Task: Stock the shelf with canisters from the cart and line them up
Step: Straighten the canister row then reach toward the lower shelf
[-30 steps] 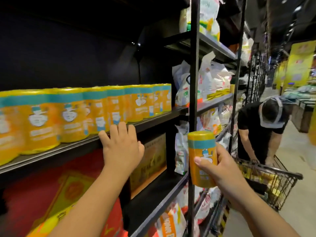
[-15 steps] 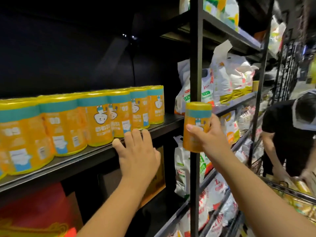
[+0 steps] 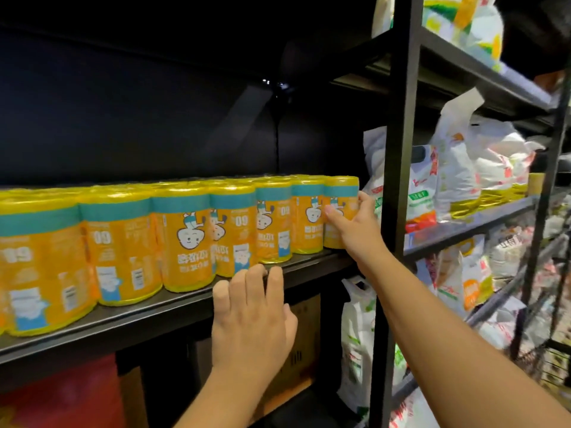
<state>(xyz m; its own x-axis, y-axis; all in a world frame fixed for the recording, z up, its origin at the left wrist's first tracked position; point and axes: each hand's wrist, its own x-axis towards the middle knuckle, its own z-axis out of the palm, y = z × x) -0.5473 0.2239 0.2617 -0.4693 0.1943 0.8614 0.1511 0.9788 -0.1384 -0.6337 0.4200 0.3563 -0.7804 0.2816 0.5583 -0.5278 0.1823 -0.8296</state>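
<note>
A row of orange canisters (image 3: 182, 239) with yellow lids and teal bands stands along the front of the dark shelf (image 3: 129, 319). My right hand (image 3: 355, 223) grips the rightmost canister (image 3: 341, 193), which stands upright at the right end of the row, touching its neighbour. My left hand (image 3: 251, 313) rests with straight fingers on the shelf's front edge, just below the row's middle. The cart is out of view.
A black upright post (image 3: 398, 180) stands right of the held canister. Behind it, shelves carry white bags (image 3: 463, 168). Below the canister shelf sit a cardboard box (image 3: 306, 329) and red packaging (image 3: 58, 393).
My right hand has carried the canister from mid-air in front of the post to the right end of the row. The view has swung left, away from the cart and the other person.
</note>
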